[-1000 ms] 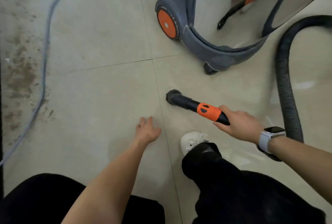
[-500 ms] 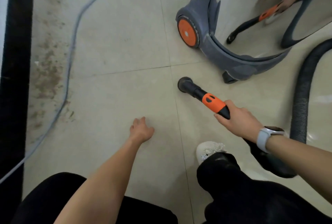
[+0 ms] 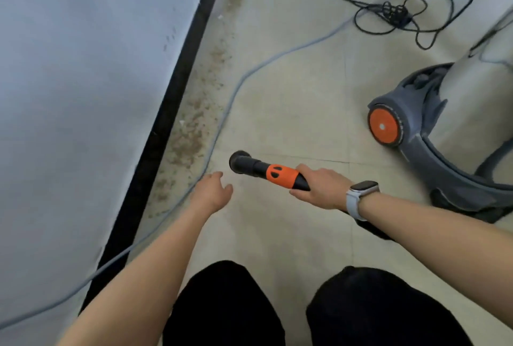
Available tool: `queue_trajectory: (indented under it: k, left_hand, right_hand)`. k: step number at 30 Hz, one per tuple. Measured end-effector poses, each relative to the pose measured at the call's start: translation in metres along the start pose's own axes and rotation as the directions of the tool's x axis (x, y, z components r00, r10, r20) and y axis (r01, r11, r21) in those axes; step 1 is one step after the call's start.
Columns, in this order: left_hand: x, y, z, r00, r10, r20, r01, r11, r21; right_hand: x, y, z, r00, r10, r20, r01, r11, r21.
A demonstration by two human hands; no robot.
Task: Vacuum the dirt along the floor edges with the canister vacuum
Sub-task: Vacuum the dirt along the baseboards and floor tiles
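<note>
The fingers (image 3: 299,193) of the right hand (image 3: 322,191) are wrapped closed around the rear of the vacuum wand (image 3: 266,172), just behind its orange collar (image 3: 281,176); a watch (image 3: 361,195) is worn on that wrist. The left hand (image 3: 212,191) is held loosely spread with nothing in it, low over the floor (image 3: 291,101); whether it touches the tile cannot be told.

The wand's long axis is laid nearly level, running from the right hand toward the left and slightly away from the person, ending in a round black nozzle (image 3: 240,161). The dirt (image 3: 191,134) is seen as a brown speckled band along the black baseboard (image 3: 172,112) at the foot of the wall (image 3: 83,82), to the left of the nozzle and stretching away from it. Between nozzle and dirt a blue-grey cable (image 3: 230,101) is laid, curving alongside the band. The nozzle is near the dirt but not yet on it; the empty left hand is the nearer of the two to cable and dirt.

The canister vacuum (image 3: 444,134) stands well apart on the right, with a tangled black cord (image 3: 388,12) beyond it. It is judged that the nozzle must be carried leftward across the cable, which could be snagged or sucked against the opening.
</note>
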State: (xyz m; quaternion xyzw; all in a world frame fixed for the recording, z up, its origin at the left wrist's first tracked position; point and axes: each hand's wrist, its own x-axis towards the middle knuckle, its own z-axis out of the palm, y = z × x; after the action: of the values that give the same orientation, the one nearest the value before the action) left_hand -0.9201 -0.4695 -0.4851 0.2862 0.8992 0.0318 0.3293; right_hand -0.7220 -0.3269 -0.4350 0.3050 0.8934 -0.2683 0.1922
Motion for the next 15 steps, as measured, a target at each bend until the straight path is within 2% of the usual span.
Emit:
queue_trajectory:
  k: [4, 7, 10, 12, 15]
  left_hand:
    - [-0.028, -0.057, -0.038, 0.995, -0.093, -0.040, 0.088, 0.990, -0.110]
    - [-0.038, -0.088, -0.049, 0.988, -0.154, -0.024, 0.150, 0.982, -0.113]
    - [-0.031, -0.107, -0.041, 0.974, -0.226, -0.028, 0.223, 0.971, -0.087]
    - [-0.023, -0.117, -0.025, 0.956, -0.294, 0.018, 0.295, 0.954, -0.054]
    - [-0.008, -0.134, 0.004, 0.918, -0.388, 0.084, 0.381, 0.920, 0.092]
  right_hand:
    - [0.026, -0.069, -0.019, 0.998, -0.070, -0.010, 0.070, 0.996, 0.047]
    - [0.050, -0.107, -0.026, 0.985, -0.174, -0.006, 0.174, 0.984, 0.026]
    - [0.081, -0.119, -0.022, 0.971, -0.236, 0.029, 0.236, 0.972, -0.018]
    - [0.103, -0.116, -0.018, 0.970, -0.237, 0.045, 0.238, 0.971, -0.017]
    - [0.137, -0.113, -0.012, 0.959, -0.266, 0.098, 0.266, 0.964, 0.013]
